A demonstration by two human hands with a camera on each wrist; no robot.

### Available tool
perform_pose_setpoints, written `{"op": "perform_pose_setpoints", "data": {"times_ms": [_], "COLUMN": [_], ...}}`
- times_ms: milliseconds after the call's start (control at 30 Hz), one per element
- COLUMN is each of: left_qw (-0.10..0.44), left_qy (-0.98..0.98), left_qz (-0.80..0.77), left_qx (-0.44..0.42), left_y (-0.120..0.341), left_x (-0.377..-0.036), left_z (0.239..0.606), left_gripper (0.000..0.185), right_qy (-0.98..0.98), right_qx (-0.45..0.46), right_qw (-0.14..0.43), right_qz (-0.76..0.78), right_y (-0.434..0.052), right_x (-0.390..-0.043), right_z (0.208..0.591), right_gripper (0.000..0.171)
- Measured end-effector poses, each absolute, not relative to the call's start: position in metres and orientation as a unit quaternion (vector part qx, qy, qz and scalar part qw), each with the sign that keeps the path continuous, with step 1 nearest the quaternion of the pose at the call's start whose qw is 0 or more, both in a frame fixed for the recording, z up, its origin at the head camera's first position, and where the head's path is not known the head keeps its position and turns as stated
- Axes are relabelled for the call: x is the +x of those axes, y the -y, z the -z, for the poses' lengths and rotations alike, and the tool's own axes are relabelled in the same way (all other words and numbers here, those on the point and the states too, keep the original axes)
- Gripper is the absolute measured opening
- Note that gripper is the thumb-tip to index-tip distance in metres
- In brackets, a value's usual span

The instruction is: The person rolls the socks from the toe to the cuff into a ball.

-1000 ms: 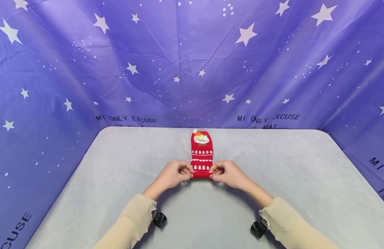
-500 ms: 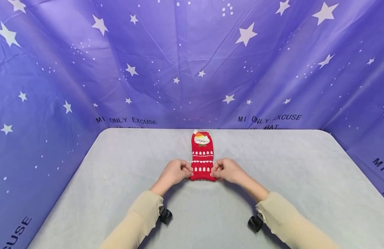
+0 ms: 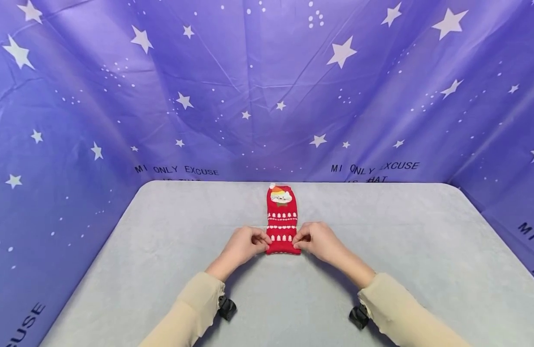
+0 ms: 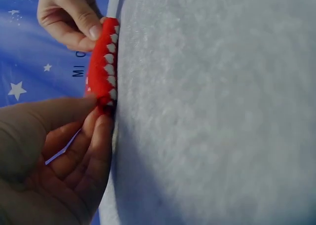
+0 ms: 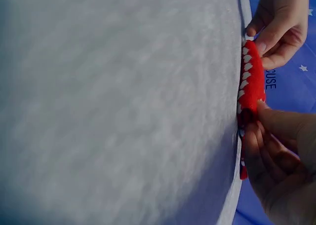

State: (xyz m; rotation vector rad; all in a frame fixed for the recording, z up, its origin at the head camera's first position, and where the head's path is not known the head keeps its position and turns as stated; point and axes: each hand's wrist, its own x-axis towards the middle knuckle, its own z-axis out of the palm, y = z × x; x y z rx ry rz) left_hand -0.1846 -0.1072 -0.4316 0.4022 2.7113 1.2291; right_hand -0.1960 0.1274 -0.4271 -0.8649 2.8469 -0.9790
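Note:
A red knitted sock (image 3: 281, 220) with a white cat face, an orange hat and white tree rows lies lengthwise on the grey table. Its near end is folded over, and a row of white hearts (image 4: 109, 67) runs along the fold in the left wrist view. My left hand (image 3: 245, 243) pinches the fold's left corner between thumb and fingers. At the right corner, my right hand (image 3: 317, 239) pinches the fold the same way. The right wrist view has the red fold (image 5: 253, 79) stretched between both hands.
The grey table (image 3: 379, 212) extends to both sides, with its back edge just behind the sock's far end. A purple star-printed curtain (image 3: 258, 96) hangs behind and beside it. Black wrist cameras (image 3: 227, 308) are strapped at both beige sleeves.
The near fold has gone from a thick, rounded roll to a flatter, wider band with a straighter front edge. Both hands have shifted only slightly, keeping to the corners.

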Motion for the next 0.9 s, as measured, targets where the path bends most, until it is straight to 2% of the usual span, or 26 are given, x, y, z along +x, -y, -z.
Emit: {"op": "perform_pose_setpoints", "data": {"times_ms": [200, 400, 700, 900], "left_qw": [0.077, 0.064, 0.021, 0.002], "left_qy": [-0.918, -0.943, -0.939, -0.927], "left_qz": [-0.358, -0.287, -0.294, -0.328], "left_qx": [0.154, 0.156, 0.176, 0.181], "left_y": [0.103, 0.097, 0.102, 0.110], "left_x": [-0.183, -0.186, -0.187, -0.182], "left_z": [0.428, 0.425, 0.428, 0.429], "left_gripper": [0.020, 0.023, 0.012, 0.014], "right_qy": [-0.911, -0.926, -0.927, -0.898], "right_qx": [-0.309, -0.286, -0.271, -0.270], "right_qw": [0.000, 0.027, 0.006, 0.040], "right_qz": [0.272, 0.247, 0.260, 0.345], "right_y": [-0.131, -0.123, -0.122, -0.126], "right_x": [-0.190, -0.189, -0.196, -0.193], "right_z": [0.423, 0.422, 0.423, 0.422], "right_gripper": [0.021, 0.035, 0.015, 0.009]}}
